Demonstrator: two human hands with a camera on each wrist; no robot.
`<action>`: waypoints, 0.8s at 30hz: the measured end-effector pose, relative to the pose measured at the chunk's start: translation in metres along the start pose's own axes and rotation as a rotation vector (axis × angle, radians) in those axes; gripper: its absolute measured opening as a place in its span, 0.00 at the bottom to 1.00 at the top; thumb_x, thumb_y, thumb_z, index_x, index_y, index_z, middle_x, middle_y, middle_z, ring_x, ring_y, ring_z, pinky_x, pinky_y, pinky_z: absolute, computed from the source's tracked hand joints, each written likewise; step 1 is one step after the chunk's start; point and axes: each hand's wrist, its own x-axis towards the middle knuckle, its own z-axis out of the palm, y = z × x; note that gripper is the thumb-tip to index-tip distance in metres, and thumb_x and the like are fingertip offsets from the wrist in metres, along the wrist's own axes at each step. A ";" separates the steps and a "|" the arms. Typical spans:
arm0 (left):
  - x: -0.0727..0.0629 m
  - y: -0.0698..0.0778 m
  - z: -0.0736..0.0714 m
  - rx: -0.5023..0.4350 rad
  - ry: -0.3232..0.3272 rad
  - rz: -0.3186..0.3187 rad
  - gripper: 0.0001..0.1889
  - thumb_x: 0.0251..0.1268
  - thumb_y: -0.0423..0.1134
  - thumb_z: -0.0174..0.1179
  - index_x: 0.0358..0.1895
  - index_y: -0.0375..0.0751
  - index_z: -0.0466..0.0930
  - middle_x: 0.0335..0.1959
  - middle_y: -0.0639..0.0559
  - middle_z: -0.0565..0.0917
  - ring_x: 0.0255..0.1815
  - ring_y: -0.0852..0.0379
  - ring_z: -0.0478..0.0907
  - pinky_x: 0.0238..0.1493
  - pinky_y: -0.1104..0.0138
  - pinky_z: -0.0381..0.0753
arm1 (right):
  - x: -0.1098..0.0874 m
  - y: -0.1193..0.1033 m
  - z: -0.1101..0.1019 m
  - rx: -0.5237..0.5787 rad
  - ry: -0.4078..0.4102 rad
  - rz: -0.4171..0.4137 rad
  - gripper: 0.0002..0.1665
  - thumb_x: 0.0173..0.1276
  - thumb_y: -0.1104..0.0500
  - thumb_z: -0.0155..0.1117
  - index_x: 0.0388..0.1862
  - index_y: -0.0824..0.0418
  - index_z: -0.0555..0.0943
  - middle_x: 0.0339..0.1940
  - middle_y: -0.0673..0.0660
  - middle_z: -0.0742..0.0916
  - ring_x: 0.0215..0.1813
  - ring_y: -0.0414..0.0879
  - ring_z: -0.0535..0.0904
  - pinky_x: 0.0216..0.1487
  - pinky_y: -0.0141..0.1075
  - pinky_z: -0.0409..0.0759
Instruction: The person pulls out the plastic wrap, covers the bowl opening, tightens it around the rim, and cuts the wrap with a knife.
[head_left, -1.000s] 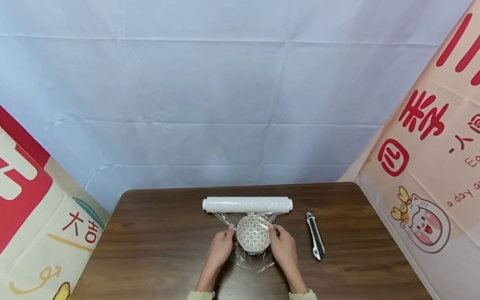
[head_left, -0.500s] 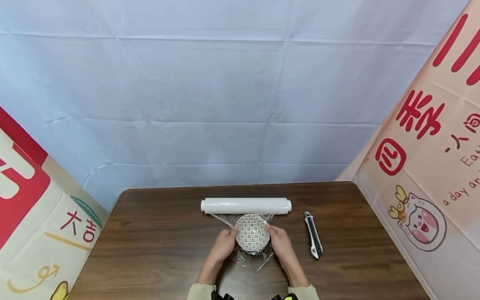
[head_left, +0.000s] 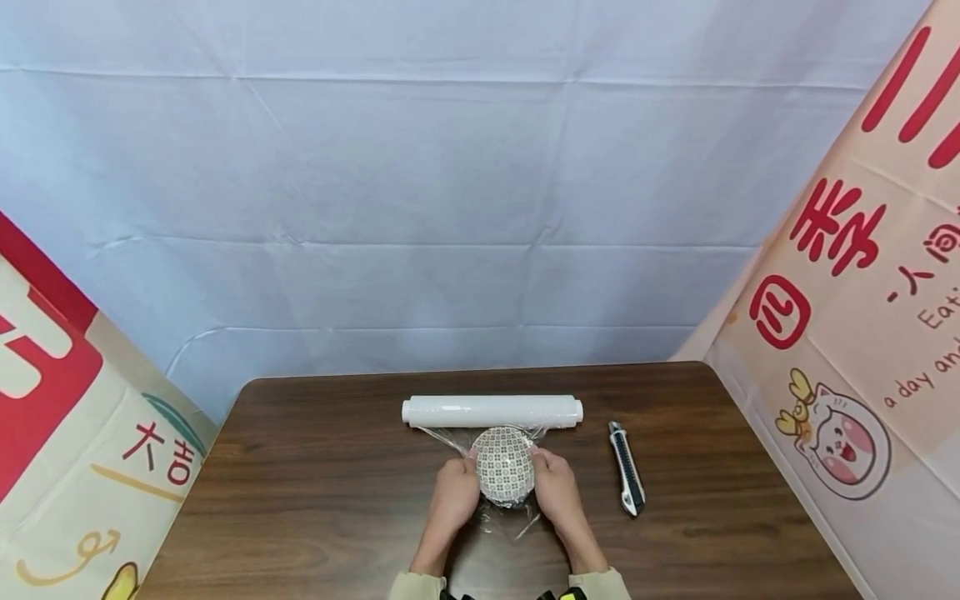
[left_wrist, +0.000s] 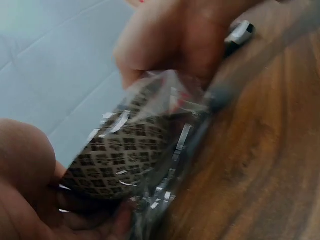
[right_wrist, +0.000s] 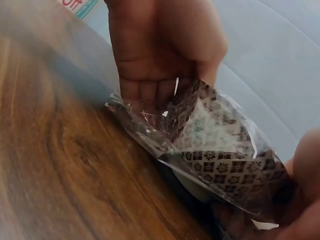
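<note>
A small round dish (head_left: 505, 467) with a grey-and-white printed pattern is covered in clear cling film (head_left: 517, 521), crumpled along its near side. My left hand (head_left: 455, 492) grips its left edge, thumb on the rim. On the opposite edge my right hand (head_left: 557, 490) holds it the same way. In the left wrist view, film stretches shiny over the patterned dish (left_wrist: 117, 155), with fingers tucked low beside it. From the right wrist, bunched film (right_wrist: 145, 130) shows around the dish (right_wrist: 225, 160). Just beyond the dish lies a white cling film roll (head_left: 492, 411), film running from it.
A utility knife (head_left: 626, 468) lies on the wooden table (head_left: 322, 483) to the right of my right hand. Behind the table hangs a pale cloth backdrop (head_left: 405, 208), with printed banners (head_left: 847, 333) at both sides.
Both hands have moved inward, from pinching the film at the sides to gripping the dish's edges. The loose film on the near side is gathered closer. Roll and knife stay put.
</note>
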 end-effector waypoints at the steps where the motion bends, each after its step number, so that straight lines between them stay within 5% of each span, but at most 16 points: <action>1: 0.003 -0.006 0.005 0.027 0.024 0.008 0.34 0.86 0.59 0.41 0.14 0.51 0.69 0.16 0.52 0.74 0.22 0.55 0.73 0.26 0.61 0.73 | 0.000 -0.001 0.001 -0.029 0.018 -0.003 0.23 0.86 0.53 0.48 0.48 0.62 0.89 0.53 0.63 0.90 0.59 0.54 0.84 0.62 0.52 0.81; 5: 0.013 -0.024 0.018 0.091 0.076 0.001 0.35 0.85 0.61 0.42 0.11 0.54 0.64 0.13 0.56 0.71 0.21 0.56 0.73 0.26 0.62 0.74 | 0.001 -0.003 0.003 -0.119 0.086 -0.022 0.22 0.84 0.51 0.50 0.36 0.57 0.87 0.37 0.59 0.88 0.43 0.49 0.82 0.44 0.47 0.79; 8: 0.017 -0.033 0.021 0.103 0.083 0.003 0.36 0.85 0.62 0.42 0.10 0.54 0.65 0.12 0.57 0.72 0.21 0.56 0.73 0.26 0.63 0.74 | 0.000 -0.003 0.004 -0.121 0.109 -0.035 0.21 0.83 0.51 0.51 0.37 0.57 0.88 0.36 0.59 0.88 0.41 0.50 0.81 0.43 0.49 0.79; 11: 0.017 -0.034 0.021 0.104 0.078 0.003 0.36 0.84 0.64 0.40 0.10 0.55 0.66 0.12 0.57 0.72 0.20 0.56 0.73 0.26 0.63 0.74 | -0.001 -0.003 0.004 -0.098 0.096 -0.019 0.21 0.83 0.52 0.51 0.49 0.58 0.91 0.48 0.61 0.92 0.53 0.55 0.86 0.54 0.55 0.83; 15: 0.010 -0.024 0.015 0.084 0.064 -0.004 0.36 0.84 0.64 0.40 0.11 0.54 0.67 0.14 0.56 0.74 0.20 0.58 0.73 0.25 0.64 0.72 | -0.002 -0.002 0.001 -0.040 0.034 0.013 0.23 0.84 0.55 0.51 0.65 0.63 0.84 0.66 0.63 0.87 0.72 0.63 0.79 0.73 0.60 0.75; 20: -0.005 0.001 -0.009 -0.088 -0.062 -0.016 0.32 0.84 0.58 0.47 0.16 0.47 0.75 0.17 0.56 0.73 0.21 0.60 0.67 0.24 0.67 0.66 | 0.000 -0.007 -0.008 0.045 -0.064 0.037 0.25 0.85 0.54 0.50 0.65 0.72 0.82 0.67 0.68 0.85 0.73 0.65 0.77 0.75 0.59 0.74; 24: -0.010 0.009 -0.025 -0.153 -0.171 -0.009 0.31 0.86 0.57 0.44 0.23 0.44 0.79 0.20 0.53 0.72 0.23 0.58 0.67 0.26 0.66 0.66 | 0.002 -0.011 -0.016 0.041 -0.081 0.040 0.26 0.84 0.47 0.54 0.56 0.66 0.87 0.56 0.65 0.89 0.63 0.58 0.82 0.65 0.50 0.80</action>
